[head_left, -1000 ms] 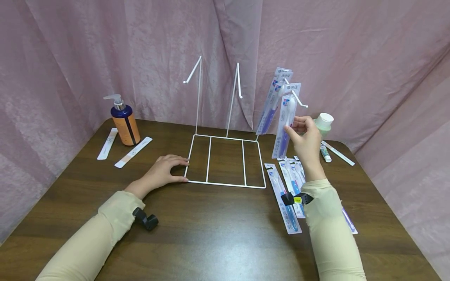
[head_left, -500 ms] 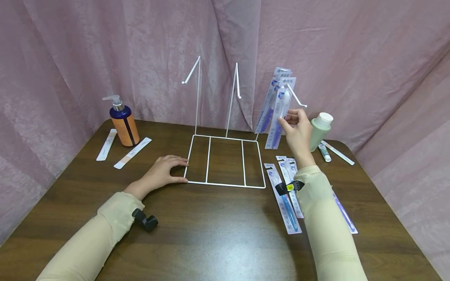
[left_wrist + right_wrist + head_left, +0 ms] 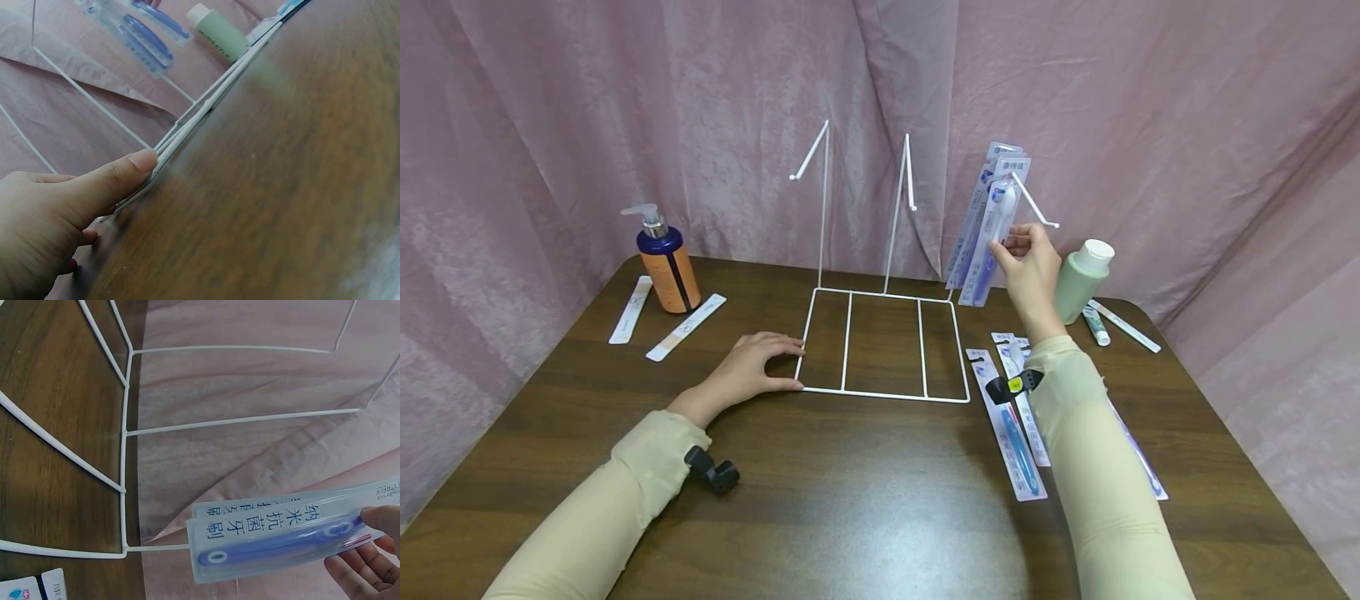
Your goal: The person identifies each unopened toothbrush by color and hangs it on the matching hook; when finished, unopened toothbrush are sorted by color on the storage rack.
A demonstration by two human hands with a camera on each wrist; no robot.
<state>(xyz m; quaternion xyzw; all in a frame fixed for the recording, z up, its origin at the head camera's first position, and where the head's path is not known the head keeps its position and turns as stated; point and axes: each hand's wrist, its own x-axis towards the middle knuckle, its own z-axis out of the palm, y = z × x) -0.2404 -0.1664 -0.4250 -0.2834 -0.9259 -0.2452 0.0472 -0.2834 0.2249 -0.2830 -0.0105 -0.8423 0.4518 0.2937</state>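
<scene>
Right hand (image 3: pixel 1030 271) pinches a toothbrush pack (image 3: pixel 992 242), now slid further back along the rack's (image 3: pixel 880 346) 2 o'clock hook; hanging looks nearly complete. Left hand (image 3: pixel 752 371) lies flat, steadying the base

The right hand (image 3: pixel 1028 268) pinches a toothbrush pack (image 3: pixel 992 237) hanging on the rack's (image 3: pixel 880 342) right hook (image 3: pixel 1033 210). The left hand (image 3: pixel 752 367) rests on the table (image 3: pixel 865 483), touching the rack's front corner.
</scene>
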